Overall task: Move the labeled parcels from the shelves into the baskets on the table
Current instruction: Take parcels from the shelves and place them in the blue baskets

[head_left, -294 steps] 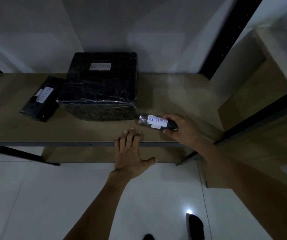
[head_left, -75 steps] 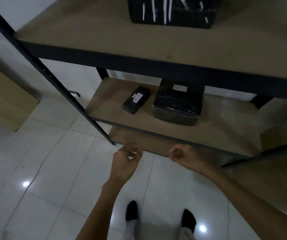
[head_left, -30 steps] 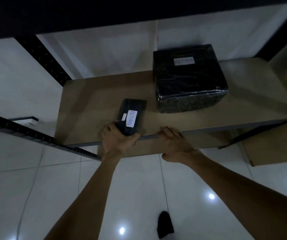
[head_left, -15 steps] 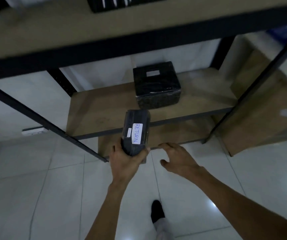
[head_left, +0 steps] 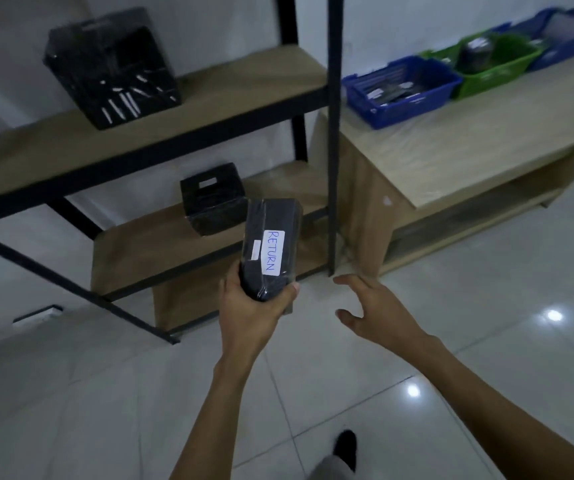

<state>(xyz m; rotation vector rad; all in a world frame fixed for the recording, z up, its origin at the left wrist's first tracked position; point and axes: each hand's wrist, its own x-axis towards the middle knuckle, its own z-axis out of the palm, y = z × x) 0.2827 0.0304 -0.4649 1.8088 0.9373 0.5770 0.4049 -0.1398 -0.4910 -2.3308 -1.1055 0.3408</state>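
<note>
My left hand (head_left: 255, 311) grips the lower end of a slim black parcel (head_left: 271, 237) with a white label reading RETURN, held upright in front of the shelf unit. My right hand (head_left: 374, 311) hovers beside it with fingers spread, holding nothing. A black parcel with a white label (head_left: 213, 199) stays on the lower shelf (head_left: 147, 244). A larger black wrapped parcel (head_left: 112, 67) sits on the upper shelf (head_left: 53, 147). On the table (head_left: 469, 143) at the right stand a blue basket (head_left: 400, 90) with several parcels, a green basket (head_left: 493, 65) and another blue basket (head_left: 566, 32).
A black metal upright (head_left: 333, 133) of the shelf unit stands between the shelves and the table. The floor is glossy white tile. My foot (head_left: 345, 448) shows at the bottom.
My left hand has lifted the slim parcel off the lower shelf. The view has swung right, bringing the table and baskets into sight. My right hand left the shelf edge.
</note>
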